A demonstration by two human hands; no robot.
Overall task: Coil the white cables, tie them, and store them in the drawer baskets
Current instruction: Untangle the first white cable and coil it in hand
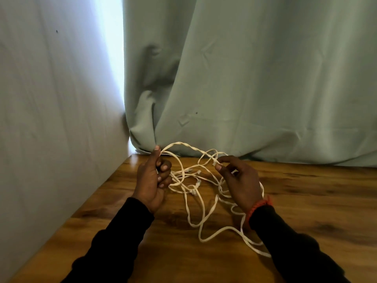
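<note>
A loose tangle of flat white cables (201, 203) with clear plug ends lies on the wooden table (306, 201) between my hands. My left hand (153, 180) is raised above the table and closed around a strand, with the thumb pressing a loop at the top. From there a twisted stretch of cable arches over to my right hand (240, 180), whose thumb and forefinger pinch it near a plug end. More loops trail under my right wrist toward the table's front. No drawer baskets are in view.
A grey-green curtain (244, 78) hangs down onto the back edge of the table. A pale wall (51, 99) runs along the table's left edge. Bare wood shows to the right and in front of the cables.
</note>
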